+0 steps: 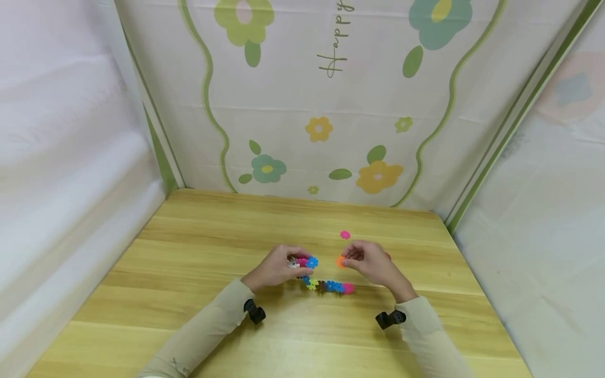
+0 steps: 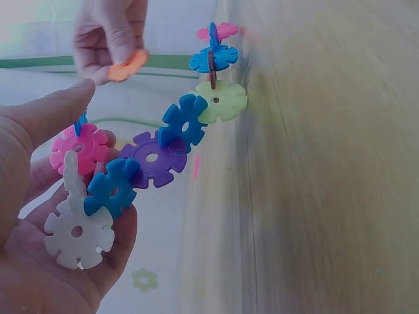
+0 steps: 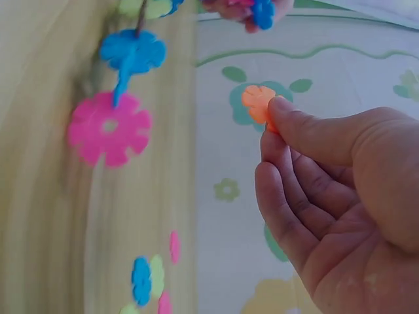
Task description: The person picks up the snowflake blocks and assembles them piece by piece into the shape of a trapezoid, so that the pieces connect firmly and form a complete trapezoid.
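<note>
My left hand [image 1: 275, 266] grips one end of a chain of slotted plastic snowflake discs. In the left wrist view the chain runs from a white disc [image 2: 78, 248] through a purple disc [image 2: 167, 167] to a pale green disc [image 2: 229, 104] and beyond. Its far end, a pink disc [image 1: 348, 288], lies low over the table toward the right. A blue disc [image 1: 312, 262] sticks out from the left fingers at the held end. My right hand [image 1: 375, 264] pinches a single orange disc [image 3: 257, 101] between thumb and fingertips, apart from the chain.
A loose pink disc [image 1: 345, 234] lies on the wooden table [image 1: 212, 226] behind the hands. The right wrist view shows several more loose discs, among them a blue disc [image 3: 141, 281]. White flower-printed cloth [image 1: 283, 89] rises at the table's back and sides.
</note>
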A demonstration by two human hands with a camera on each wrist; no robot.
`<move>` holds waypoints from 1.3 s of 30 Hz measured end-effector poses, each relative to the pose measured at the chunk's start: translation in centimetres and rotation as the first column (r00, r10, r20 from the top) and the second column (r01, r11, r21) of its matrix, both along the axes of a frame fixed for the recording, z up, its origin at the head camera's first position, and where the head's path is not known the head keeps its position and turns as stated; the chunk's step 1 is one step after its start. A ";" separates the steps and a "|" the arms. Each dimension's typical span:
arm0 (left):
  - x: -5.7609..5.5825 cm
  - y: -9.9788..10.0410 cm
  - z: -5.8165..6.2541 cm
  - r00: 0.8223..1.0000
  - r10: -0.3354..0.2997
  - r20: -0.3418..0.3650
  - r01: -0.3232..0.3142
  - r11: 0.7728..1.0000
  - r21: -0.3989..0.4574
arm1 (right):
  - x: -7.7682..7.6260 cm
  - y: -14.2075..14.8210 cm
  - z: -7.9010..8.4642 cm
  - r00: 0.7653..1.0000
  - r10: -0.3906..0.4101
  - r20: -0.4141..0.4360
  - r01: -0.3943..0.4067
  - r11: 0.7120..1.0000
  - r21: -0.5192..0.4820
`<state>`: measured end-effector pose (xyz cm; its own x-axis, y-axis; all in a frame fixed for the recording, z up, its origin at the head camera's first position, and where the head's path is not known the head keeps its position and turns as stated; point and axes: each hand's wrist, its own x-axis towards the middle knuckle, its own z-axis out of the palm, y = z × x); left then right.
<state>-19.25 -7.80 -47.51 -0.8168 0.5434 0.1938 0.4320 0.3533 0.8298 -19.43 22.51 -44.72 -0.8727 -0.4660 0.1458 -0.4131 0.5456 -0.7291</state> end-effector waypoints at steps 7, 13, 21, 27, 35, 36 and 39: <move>-0.1 0.2 -0.2 1.000 -0.011 -0.002 0.011 1.000 0.005 | 0.6 -2.2 0.6 0.999 0.018 -0.043 -0.022 0.995 -0.094; -0.1 0.2 -0.2 1.000 -0.017 -0.003 0.017 1.000 0.017 | 0.9 -3.3 0.4 0.997 0.046 -0.066 -0.052 0.994 -0.100; 0.0 0.4 -0.2 1.000 -0.016 -0.012 0.016 1.000 0.012 | 0.9 -3.9 -0.1 0.995 0.058 -0.083 -0.065 0.994 -0.088; 0.1 0.5 -0.1 0.999 -0.034 0.002 0.033 0.999 0.029 | 1.1 -4.4 -0.3 0.992 0.033 -0.123 -0.043 0.996 -0.081; 0.3 0.5 0.1 0.998 -0.056 0.012 0.056 0.997 0.050 | 1.2 -5.1 -1.1 0.979 -0.018 -0.201 -0.003 0.995 -0.104; 0.3 0.4 0.2 0.998 -0.055 0.000 0.055 0.997 0.045 | 1.2 -5.2 -1.1 0.979 -0.023 -0.201 0.002 0.995 -0.103; 0.3 0.4 0.3 0.998 -0.051 -0.028 0.052 0.998 0.026 | 1.3 -5.5 -1.1 0.981 -0.026 -0.193 0.006 0.995 -0.104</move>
<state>-18.98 -7.37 -47.25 -0.7819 0.5792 0.2308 0.4721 0.3082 0.8259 -18.17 17.05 -45.84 -0.8305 -0.4257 0.3592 -0.5438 0.4801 -0.6884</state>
